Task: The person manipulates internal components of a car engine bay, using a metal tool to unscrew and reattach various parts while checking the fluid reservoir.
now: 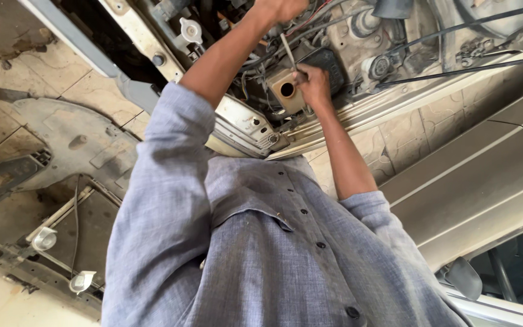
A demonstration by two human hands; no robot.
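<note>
Overhead, left hand is cropped, perhaps gripping the rod.

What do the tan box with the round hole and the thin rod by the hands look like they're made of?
The tan box with the round hole looks like moulded plastic: matte, dull, rounded edges, grimy. The thin pale rod, gripped near its lower end by the right hand, looks like bare metal, though blur leaves that open. The left hand reaches deeper, its grip hidden.

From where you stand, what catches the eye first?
Two bare forearms in rolled blue-grey sleeves reach into an open engine bay. The hand on the right holds a thin tool beside a tan box with a round hole. Grey car panels lie on the tiled floor at left.
</note>
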